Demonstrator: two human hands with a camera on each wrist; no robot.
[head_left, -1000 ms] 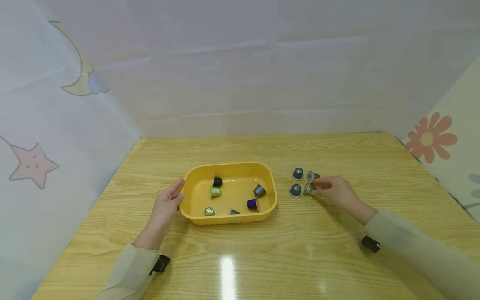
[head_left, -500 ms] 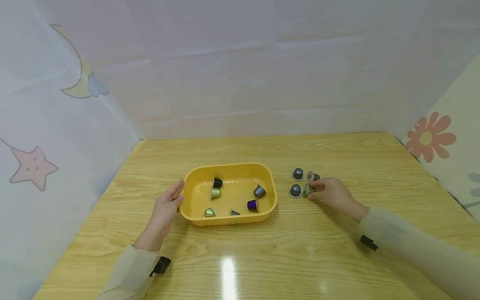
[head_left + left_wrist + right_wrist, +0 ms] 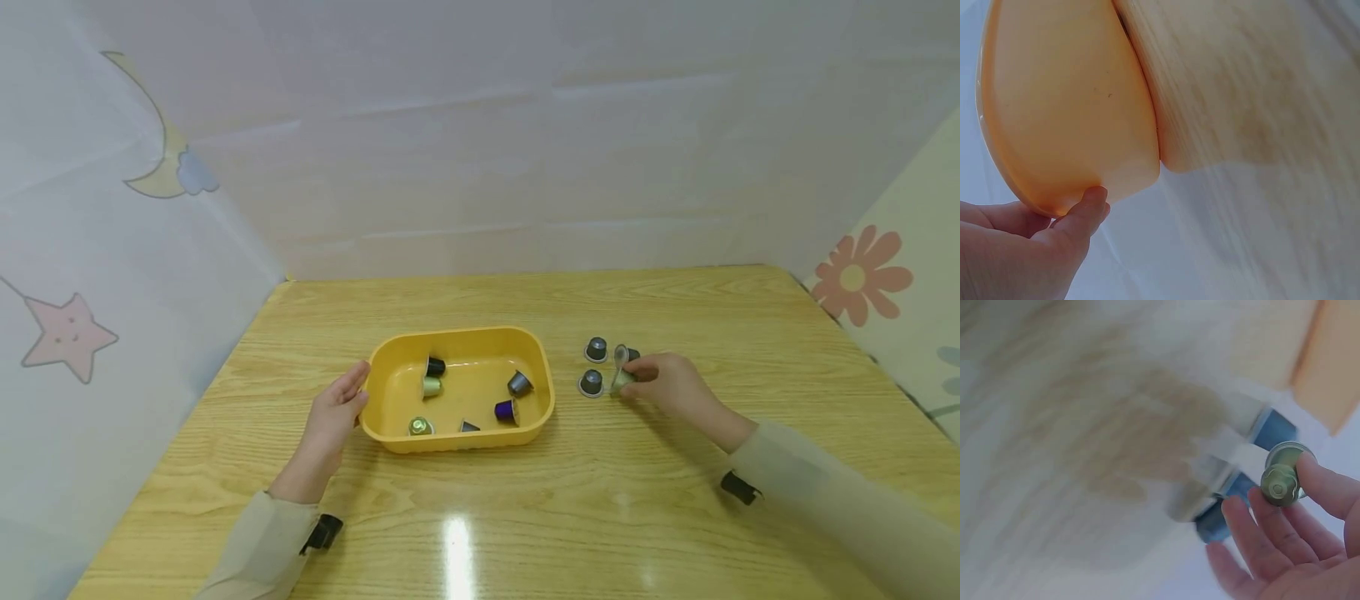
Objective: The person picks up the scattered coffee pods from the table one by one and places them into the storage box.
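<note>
A yellow plastic tray (image 3: pixel 456 442) stands on the table with several coffee capsules lying in it. My left hand (image 3: pixel 330 417) holds its left end, fingertips against the outer wall and another digit at the rim in the left wrist view. To the right of the tray, my right hand (image 3: pixel 675 387) pinches a green coffee capsule (image 3: pixel 1282 481) between thumb and fingers. Beside it lies a dark grey capsule on its side (image 3: pixel 633 355), partly hidden by the fingers. Two more dark grey capsules, a far one (image 3: pixel 596 348) and a near one (image 3: pixel 591 382), stand rim down just left of that hand.
In the tray lie a black capsule (image 3: pixel 436 366), a light green one (image 3: pixel 431 387), a shiny green one (image 3: pixel 419 426), a grey one (image 3: pixel 519 383) and a purple one (image 3: pixel 505 411). A pale printed cloth (image 3: pixel 480 167) stands around the wooden table (image 3: pixel 525 517).
My right hand has shifted slightly left, then back right, with the green capsule turning in its fingers. The left hand and the tray stay in place.
</note>
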